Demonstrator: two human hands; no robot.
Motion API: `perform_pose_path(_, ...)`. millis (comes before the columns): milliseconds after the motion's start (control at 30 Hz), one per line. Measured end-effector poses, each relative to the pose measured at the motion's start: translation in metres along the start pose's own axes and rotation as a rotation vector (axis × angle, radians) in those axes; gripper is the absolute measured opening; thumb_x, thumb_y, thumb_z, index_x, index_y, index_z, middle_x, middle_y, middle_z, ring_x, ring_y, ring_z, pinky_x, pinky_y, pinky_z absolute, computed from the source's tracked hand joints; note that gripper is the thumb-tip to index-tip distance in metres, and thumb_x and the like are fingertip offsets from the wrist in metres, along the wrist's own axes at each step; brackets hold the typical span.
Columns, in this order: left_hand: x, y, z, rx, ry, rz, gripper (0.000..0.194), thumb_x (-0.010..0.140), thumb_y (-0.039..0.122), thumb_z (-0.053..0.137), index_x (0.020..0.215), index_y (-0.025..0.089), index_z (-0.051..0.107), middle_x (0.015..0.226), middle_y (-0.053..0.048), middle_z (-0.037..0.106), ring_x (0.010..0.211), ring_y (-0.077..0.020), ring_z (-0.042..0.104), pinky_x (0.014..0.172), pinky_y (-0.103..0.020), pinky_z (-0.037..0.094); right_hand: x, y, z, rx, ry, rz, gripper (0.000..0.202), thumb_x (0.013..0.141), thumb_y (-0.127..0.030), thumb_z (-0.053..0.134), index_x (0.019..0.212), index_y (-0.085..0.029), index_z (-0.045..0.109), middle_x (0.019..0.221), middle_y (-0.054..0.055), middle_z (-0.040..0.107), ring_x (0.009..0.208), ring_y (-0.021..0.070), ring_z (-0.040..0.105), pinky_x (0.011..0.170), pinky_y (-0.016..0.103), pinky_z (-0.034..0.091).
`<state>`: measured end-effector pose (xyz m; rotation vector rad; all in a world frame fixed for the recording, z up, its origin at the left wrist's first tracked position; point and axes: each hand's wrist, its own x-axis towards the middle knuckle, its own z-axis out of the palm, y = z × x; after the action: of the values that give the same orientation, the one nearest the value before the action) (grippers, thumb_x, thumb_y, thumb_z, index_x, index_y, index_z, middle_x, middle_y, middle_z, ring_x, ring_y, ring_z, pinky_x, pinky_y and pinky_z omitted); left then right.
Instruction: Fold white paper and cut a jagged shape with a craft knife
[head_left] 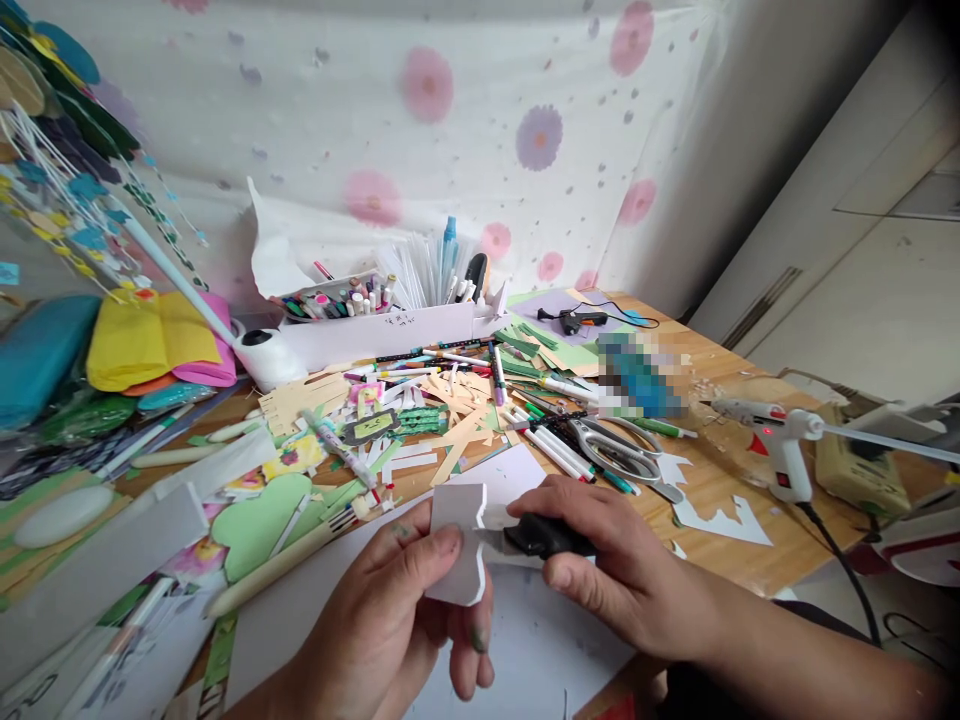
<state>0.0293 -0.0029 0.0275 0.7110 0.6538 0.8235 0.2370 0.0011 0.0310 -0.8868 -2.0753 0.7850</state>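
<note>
My left hand pinches a small piece of white foam board between thumb and fingers, held above a white sheet. The piece's right edge is wavy. My right hand is wrapped round the black handle of a utility knife. Its blade points left and meets the wavy edge of the board. Whether the blade has gone into the board I cannot tell.
Scissors, several markers and paper scraps crowd the table ahead. A white glue gun stands at the right, its cord hanging down. Beyond lies a black glue gun. A white pen box lines the back.
</note>
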Motion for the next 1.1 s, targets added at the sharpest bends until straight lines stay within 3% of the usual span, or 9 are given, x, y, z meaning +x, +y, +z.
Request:
perform_pose_path(233,0.0,-0.002,0.0,-0.057,-0.129,-0.04,0.043,0.086,0.041,0.053,0.052,0.014,0.052,0.041,0.005,0.041,0.03,-0.0023,0.026,0.037,-0.018,0.041,0.001,-0.005,0.001,-0.011,-0.014,-0.028,0.037,0.096,-0.04,0.039,0.115,-0.013,0.055,0.089,0.01,0.065,0.078,0.0173,0.06,0.068,0.027,0.045)
perform_pose_path(367,-0.001,0.0,-0.002,-0.119,-0.172,-0.076,0.042,0.086,0.039,0.053,0.052,0.014,0.052,0.041,0.007,0.034,0.031,-0.0022,0.021,0.035,-0.015,0.036,0.002,-0.007,-0.001,0.06,-0.049,0.041,0.033,0.097,-0.036,0.036,0.112,-0.013,0.057,0.083,0.006,0.065,0.072,0.0132,0.06,0.065,0.022,0.045)
perform_pose_path(533,-0.002,0.001,-0.004,-0.152,-0.224,-0.117,0.041,0.085,0.038,0.053,0.052,0.016,0.049,0.042,0.008,0.029,0.031,-0.0024,0.018,0.035,-0.014,0.033,0.002,-0.008,0.0,0.14,-0.134,0.15,0.039,0.098,-0.042,0.031,0.095,-0.014,0.057,0.068,0.002,0.056,0.059,0.011,0.053,0.056,0.021,0.041)
perform_pose_path(667,-0.001,0.002,-0.002,-0.158,-0.22,-0.121,0.039,0.084,0.037,0.055,0.052,0.016,0.049,0.042,0.008,0.026,0.032,-0.0023,0.014,0.034,-0.014,0.028,0.002,-0.012,0.002,0.16,-0.169,0.227,0.044,0.098,-0.046,0.028,0.077,-0.015,0.052,0.063,0.001,0.053,0.055,0.0102,0.048,0.053,0.021,0.038)
perform_pose_path(1100,0.0,0.004,-0.003,-0.23,-0.161,-0.162,0.035,0.084,0.031,0.055,0.054,0.016,0.046,0.042,0.009,0.025,0.033,-0.0019,0.011,0.033,-0.013,0.024,0.003,-0.008,0.004,0.063,-0.188,0.298,0.044,0.097,-0.047,0.027,0.073,-0.017,0.048,0.062,0.001,0.052,0.052,0.0103,0.046,0.05,0.021,0.036)
